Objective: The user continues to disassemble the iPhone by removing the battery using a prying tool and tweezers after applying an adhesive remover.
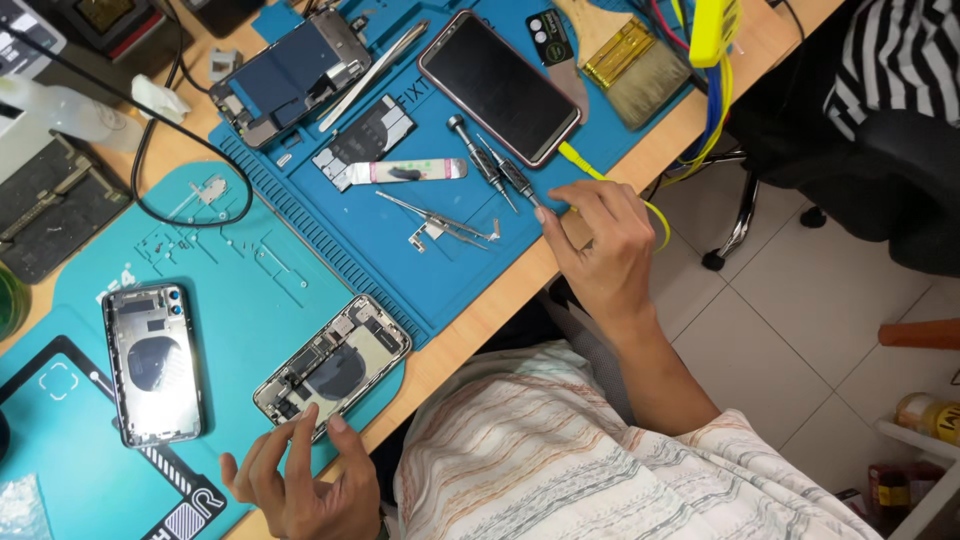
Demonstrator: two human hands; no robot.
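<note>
Two hands work over a blue mat (400, 250) on the counter (480, 320). The left hand (300, 480), fingers spread and holding nothing, touches the near end of an opened phone (332, 365) lying at the mat's front edge. The right hand (600, 245) has its fingertips pinched at the tip of a small screwdriver (515, 175) beside a dark-screened phone (498, 85). An empty phone shell (152, 365) lies left of the opened phone, well apart from loose metal brackets (440, 225).

Left hand (305, 480) cut off at bottom edge; right hand (600, 240) hides screwdriver (520, 180) tip.
</note>
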